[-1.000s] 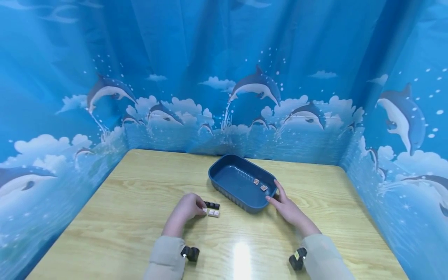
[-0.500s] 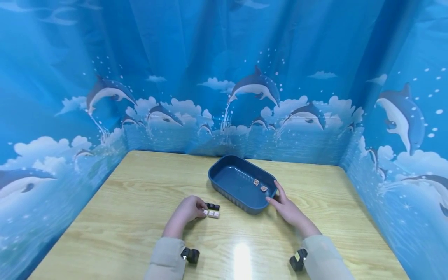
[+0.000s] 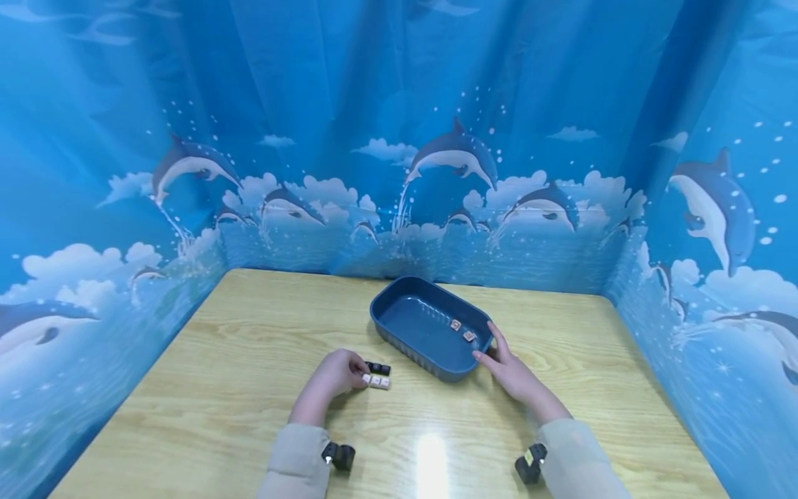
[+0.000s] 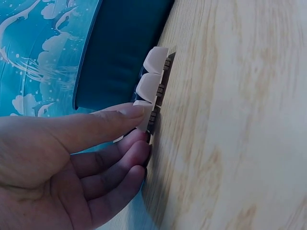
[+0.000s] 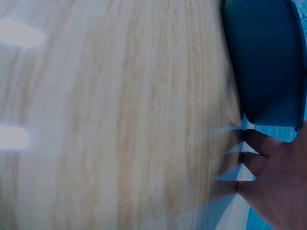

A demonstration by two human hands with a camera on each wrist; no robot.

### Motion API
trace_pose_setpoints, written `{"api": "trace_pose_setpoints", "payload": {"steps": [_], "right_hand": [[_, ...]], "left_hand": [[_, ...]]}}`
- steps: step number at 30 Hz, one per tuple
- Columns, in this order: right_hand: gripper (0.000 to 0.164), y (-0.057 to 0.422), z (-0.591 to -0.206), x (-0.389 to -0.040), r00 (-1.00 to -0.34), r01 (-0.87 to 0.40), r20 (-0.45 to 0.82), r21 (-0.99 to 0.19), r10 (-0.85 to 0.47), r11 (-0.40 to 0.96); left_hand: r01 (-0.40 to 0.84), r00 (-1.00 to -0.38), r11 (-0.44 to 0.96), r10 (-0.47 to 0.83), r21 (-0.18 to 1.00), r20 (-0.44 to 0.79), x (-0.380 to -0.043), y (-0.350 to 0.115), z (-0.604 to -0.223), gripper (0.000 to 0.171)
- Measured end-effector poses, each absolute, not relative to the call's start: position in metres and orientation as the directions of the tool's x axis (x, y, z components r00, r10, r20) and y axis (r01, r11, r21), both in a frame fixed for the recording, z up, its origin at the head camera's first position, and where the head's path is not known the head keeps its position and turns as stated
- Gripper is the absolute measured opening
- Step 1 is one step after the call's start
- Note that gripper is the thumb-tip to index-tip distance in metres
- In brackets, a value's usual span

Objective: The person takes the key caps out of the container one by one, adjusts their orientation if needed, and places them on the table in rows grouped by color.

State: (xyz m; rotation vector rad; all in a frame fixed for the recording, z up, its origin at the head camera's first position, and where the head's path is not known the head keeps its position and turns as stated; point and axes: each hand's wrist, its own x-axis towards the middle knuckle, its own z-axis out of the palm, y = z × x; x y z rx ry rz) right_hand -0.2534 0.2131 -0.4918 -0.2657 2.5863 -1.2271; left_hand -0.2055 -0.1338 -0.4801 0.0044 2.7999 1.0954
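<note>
My left hand (image 3: 339, 372) pinches the end one of three white keycaps (image 4: 152, 86), its thumb on the cap's face. The caps stand in a tight row, with small dark parts beneath them in the left wrist view. Right behind lies a row of black keycaps (image 3: 382, 369), partly hidden by my fingers. My right hand (image 3: 513, 374) rests at the right end of a dark blue tray (image 3: 411, 350), thumb and forefinger at its rim. The other fingers (image 5: 254, 163) reach down by the tabletop. Inside the tray lie two small pinkish square pieces (image 3: 469, 336).
The wooden table (image 3: 249, 326) carries the tray just behind and right of the keycaps. A blue dolphin-print curtain (image 3: 349, 138) encloses the back and sides. A bright light reflection (image 3: 431, 457) shows on the near tabletop.
My left hand has shifted slightly toward me, and the white keycap in it has closed up against the other two. My right hand and the tray have stayed in place.
</note>
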Motion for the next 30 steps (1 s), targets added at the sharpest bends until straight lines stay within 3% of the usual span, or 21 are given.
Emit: {"api": "trace_pose_setpoints", "payload": {"steps": [8, 16, 30], "right_hand": [[0.082, 0.213, -0.493, -0.253, -0.949, -0.055, -0.153, -0.781, -0.276, 0.622], [0.08, 0.213, -0.493, -0.253, -0.95, -0.07, -0.139, -0.779, -0.281, 0.623], [0.081, 0.212, -0.492, -0.253, -0.951, -0.055, -0.145, -0.79, -0.273, 0.611]], "left_hand": [[-0.006, -0.994, 0.749, 0.065, 0.662, -0.083, -0.205, -0.133, -0.481, 0.018], [-0.04, -0.989, 0.76, 0.064, 0.648, -0.136, -0.207, -0.136, -0.469, 0.02], [0.017, -0.973, 0.771, 0.16, 0.636, -0.168, -0.252, -0.121, -0.414, 0.017]]}}
